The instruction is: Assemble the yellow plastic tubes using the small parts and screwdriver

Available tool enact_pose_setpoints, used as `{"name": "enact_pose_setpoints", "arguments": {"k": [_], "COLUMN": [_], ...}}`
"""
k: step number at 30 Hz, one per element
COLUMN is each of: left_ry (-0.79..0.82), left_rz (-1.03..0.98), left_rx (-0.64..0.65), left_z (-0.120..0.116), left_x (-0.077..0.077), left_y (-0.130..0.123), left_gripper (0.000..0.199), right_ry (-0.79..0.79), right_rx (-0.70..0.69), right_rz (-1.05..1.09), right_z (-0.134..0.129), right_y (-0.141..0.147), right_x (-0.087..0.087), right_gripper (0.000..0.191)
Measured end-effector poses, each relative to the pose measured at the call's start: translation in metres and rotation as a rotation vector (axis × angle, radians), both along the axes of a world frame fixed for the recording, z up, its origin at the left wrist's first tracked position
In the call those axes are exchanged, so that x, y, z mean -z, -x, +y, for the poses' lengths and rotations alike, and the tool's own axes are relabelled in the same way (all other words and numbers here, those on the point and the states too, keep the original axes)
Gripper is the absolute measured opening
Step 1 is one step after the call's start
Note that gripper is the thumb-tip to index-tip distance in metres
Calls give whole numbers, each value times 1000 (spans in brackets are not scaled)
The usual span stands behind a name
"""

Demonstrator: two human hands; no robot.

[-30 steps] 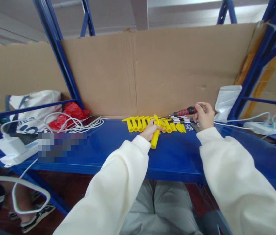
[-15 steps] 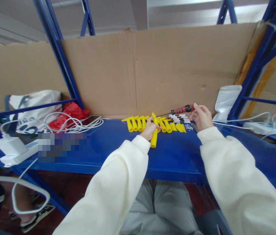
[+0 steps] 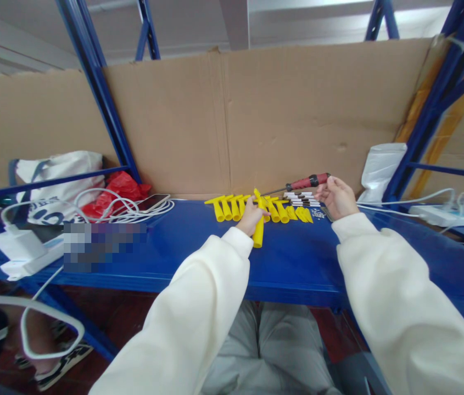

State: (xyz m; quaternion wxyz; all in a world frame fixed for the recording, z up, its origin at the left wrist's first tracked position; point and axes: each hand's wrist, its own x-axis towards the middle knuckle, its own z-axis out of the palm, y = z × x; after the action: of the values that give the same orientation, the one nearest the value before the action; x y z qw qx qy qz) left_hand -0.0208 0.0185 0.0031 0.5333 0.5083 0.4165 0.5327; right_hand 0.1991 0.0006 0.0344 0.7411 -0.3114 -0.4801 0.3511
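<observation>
My left hand [image 3: 250,217] is closed around a yellow T-shaped plastic piece [image 3: 258,236], whose wide tubular end points toward me. The fingers of my right hand [image 3: 336,197] pinch the butt end of a red-and-black screwdriver [image 3: 308,181]. Its thin shaft runs left to the crosspiece of the held piece; whether the tip is seated in a screw is too small to tell. Several similar yellow T-shaped pieces [image 3: 218,210] lie in a row behind and beside my left hand. Small flat yellow parts [image 3: 303,215] rest between my hands.
Several white sticks with dark ends [image 3: 301,202] lie under the screwdriver on the blue shelf [image 3: 297,263]. A white pouch [image 3: 382,170] leans at the back right. White cables [image 3: 124,211], a red bag [image 3: 120,189] and power strips [image 3: 441,214] flank the work area. Cardboard [image 3: 289,109] stands behind.
The screwdriver's handle has turned and lifted slightly, and the fingers of my right hand have shifted back toward its end. My left hand and the yellow piece have barely moved.
</observation>
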Motion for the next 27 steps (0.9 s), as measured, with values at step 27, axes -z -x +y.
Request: {"name": "enact_pose_setpoints", "arguments": {"k": [27], "left_ry": [-22], "left_rz": [11], "left_rx": [-2], "left_z": [0], "left_x": [-1], "left_y": [1], "left_gripper": [67], "right_ry": [-15], "right_rx": [29], "right_rz": [19], "right_z": [-1], "right_y": [2], "right_x": [0], "right_gripper": [46]}}
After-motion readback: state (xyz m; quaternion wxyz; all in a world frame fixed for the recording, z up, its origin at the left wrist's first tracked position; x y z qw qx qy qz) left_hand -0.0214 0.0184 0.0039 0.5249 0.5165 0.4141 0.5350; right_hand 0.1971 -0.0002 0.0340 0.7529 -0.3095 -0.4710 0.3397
